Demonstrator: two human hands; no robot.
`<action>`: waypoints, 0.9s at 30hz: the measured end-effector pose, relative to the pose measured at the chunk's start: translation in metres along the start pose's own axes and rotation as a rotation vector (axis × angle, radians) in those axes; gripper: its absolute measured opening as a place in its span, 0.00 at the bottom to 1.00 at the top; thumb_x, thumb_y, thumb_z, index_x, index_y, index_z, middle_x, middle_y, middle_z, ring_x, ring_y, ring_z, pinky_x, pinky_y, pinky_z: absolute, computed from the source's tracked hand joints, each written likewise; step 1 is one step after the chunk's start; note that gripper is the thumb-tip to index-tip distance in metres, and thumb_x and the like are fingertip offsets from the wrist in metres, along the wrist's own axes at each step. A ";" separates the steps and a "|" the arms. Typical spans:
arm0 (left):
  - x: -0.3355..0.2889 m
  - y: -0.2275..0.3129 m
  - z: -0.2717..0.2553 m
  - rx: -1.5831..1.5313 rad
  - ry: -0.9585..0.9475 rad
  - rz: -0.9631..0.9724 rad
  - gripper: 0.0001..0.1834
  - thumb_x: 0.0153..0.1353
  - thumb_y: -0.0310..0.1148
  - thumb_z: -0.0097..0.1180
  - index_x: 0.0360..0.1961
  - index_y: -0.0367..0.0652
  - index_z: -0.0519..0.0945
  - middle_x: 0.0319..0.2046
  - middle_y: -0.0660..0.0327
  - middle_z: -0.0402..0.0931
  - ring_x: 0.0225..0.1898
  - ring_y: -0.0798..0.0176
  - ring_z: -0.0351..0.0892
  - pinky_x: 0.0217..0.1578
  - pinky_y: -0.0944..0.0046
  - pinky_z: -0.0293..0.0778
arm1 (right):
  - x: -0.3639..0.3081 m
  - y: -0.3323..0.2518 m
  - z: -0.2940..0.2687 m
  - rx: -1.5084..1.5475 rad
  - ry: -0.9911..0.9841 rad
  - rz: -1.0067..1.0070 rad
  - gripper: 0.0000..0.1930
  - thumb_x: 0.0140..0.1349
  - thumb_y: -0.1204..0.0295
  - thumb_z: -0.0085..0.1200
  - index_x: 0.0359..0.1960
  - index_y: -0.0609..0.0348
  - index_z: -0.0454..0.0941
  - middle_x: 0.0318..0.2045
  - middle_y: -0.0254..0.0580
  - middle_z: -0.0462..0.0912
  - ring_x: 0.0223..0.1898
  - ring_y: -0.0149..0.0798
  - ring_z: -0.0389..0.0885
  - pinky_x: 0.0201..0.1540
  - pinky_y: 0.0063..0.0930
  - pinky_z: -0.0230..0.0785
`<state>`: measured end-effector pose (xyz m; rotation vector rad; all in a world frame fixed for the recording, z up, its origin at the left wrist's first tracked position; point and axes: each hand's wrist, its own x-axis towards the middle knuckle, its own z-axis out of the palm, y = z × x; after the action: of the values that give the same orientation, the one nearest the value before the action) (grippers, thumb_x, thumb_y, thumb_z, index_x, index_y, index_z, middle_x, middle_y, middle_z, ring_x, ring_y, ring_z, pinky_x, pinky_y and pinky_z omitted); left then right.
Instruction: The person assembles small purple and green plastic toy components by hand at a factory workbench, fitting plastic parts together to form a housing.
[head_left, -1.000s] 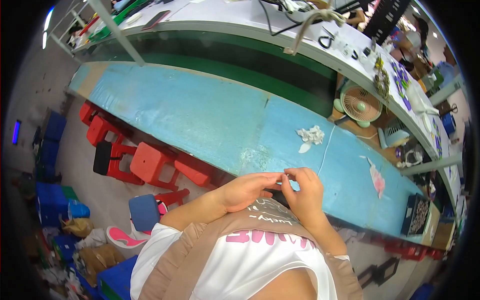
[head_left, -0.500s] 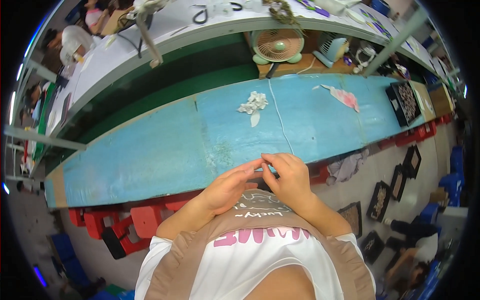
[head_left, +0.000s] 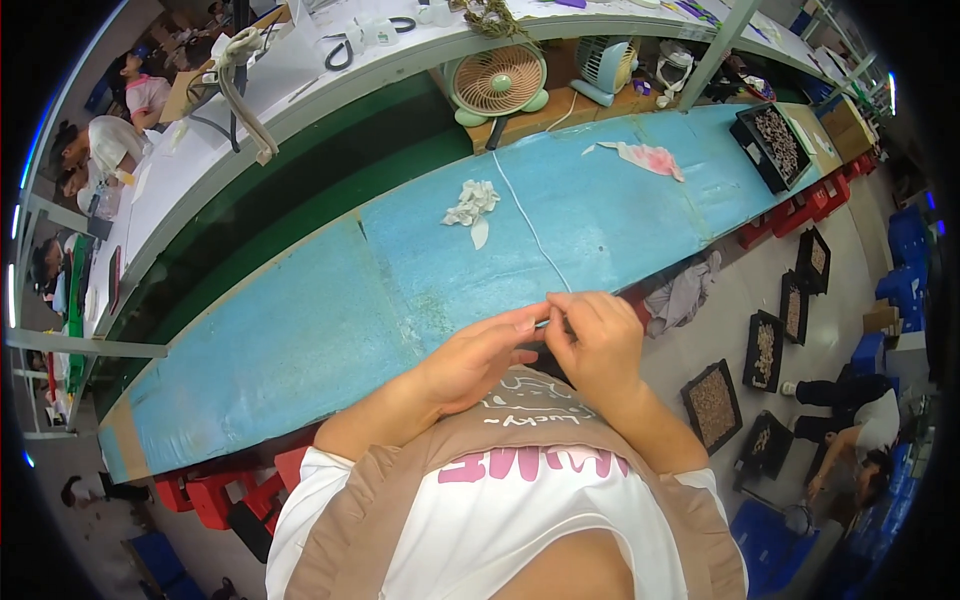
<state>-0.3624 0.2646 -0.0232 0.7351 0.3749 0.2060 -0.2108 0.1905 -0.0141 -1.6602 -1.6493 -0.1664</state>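
Observation:
My left hand (head_left: 478, 358) and my right hand (head_left: 602, 338) meet fingertip to fingertip at the near edge of the blue-covered table (head_left: 290, 320), in front of my brown apron (head_left: 420, 475). On the left hand the fingers point right, with the thumb pressed close to the index finger. The right hand's fingers curl into a pinch against the left fingertips. Whatever lies between them is too small or hidden to make out. Just beyond the hands, a white cord (head_left: 525, 215) runs over the table towards a fan (head_left: 500, 85).
Crumpled white scraps (head_left: 470, 207) and a pink-and-white cloth (head_left: 645, 158) lie on the table. A black crate (head_left: 770, 148) of small pieces stands at its right end. Black trays (head_left: 711, 405) and red stools (head_left: 208, 497) are on the floor. Someone (head_left: 850, 435) bends at the right.
The view has swung, so the table now slants more and more floor trays show at right. My hands stay together; the right hand's fingers have curled in a little more.

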 end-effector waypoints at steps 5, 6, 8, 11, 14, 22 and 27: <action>-0.010 0.033 0.027 -0.033 -0.062 0.038 0.31 0.63 0.47 0.33 0.61 0.36 0.55 0.61 0.57 0.54 0.60 0.62 0.55 0.56 0.61 0.54 | 0.020 -0.009 -0.029 0.248 0.101 0.148 0.02 0.48 0.78 0.53 0.25 0.60 0.75 0.22 0.39 0.76 0.24 0.36 0.75 0.29 0.28 0.65; -0.012 0.043 0.035 -0.115 -0.149 0.099 0.34 0.63 0.51 0.30 0.61 0.34 0.53 0.62 0.55 0.50 0.61 0.61 0.53 0.57 0.61 0.53 | 0.024 -0.014 -0.038 0.399 0.173 0.266 0.01 0.50 0.78 0.52 0.25 0.60 0.74 0.22 0.40 0.76 0.26 0.35 0.75 0.30 0.28 0.66; -0.020 0.050 0.047 -0.205 -0.228 0.166 0.38 0.62 0.56 0.26 0.61 0.32 0.51 0.63 0.52 0.46 0.62 0.59 0.51 0.57 0.62 0.52 | 0.023 -0.021 -0.061 1.092 0.225 0.319 0.07 0.56 0.70 0.49 0.24 0.58 0.71 0.22 0.39 0.75 0.25 0.35 0.73 0.36 0.35 0.68; -0.024 0.054 0.059 -0.198 -0.372 0.236 0.47 0.58 0.64 0.18 0.62 0.29 0.46 0.64 0.48 0.38 0.64 0.58 0.46 0.58 0.63 0.51 | 0.024 -0.027 -0.079 1.714 0.038 0.110 0.16 0.62 0.59 0.41 0.23 0.55 0.68 0.22 0.37 0.72 0.25 0.35 0.71 0.48 0.46 0.65; -0.026 0.056 0.066 -0.040 -0.464 0.219 0.51 0.55 0.68 0.13 0.61 0.27 0.42 0.64 0.46 0.36 0.65 0.59 0.44 0.59 0.64 0.49 | 0.024 -0.040 -0.087 1.768 -0.032 0.031 0.19 0.64 0.55 0.36 0.18 0.52 0.64 0.17 0.32 0.66 0.23 0.31 0.66 0.58 0.54 0.50; -0.023 0.057 0.062 -0.021 -0.435 0.207 0.52 0.54 0.69 0.13 0.61 0.27 0.43 0.64 0.45 0.38 0.64 0.60 0.44 0.59 0.64 0.47 | 0.029 -0.039 -0.082 1.757 -0.033 0.045 0.20 0.63 0.53 0.38 0.18 0.51 0.64 0.17 0.32 0.67 0.23 0.31 0.66 0.61 0.58 0.42; -0.024 0.055 0.064 0.018 -0.397 0.185 0.51 0.54 0.69 0.14 0.61 0.28 0.46 0.64 0.47 0.40 0.64 0.61 0.46 0.58 0.65 0.47 | 0.026 -0.042 -0.077 1.741 -0.012 -0.024 0.22 0.63 0.50 0.34 0.21 0.53 0.66 0.20 0.35 0.69 0.24 0.33 0.68 0.61 0.57 0.42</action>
<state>-0.3615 0.2571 0.0644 0.8091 -0.0692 0.2257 -0.2126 0.1598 0.0716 -0.2581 -1.0436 0.9918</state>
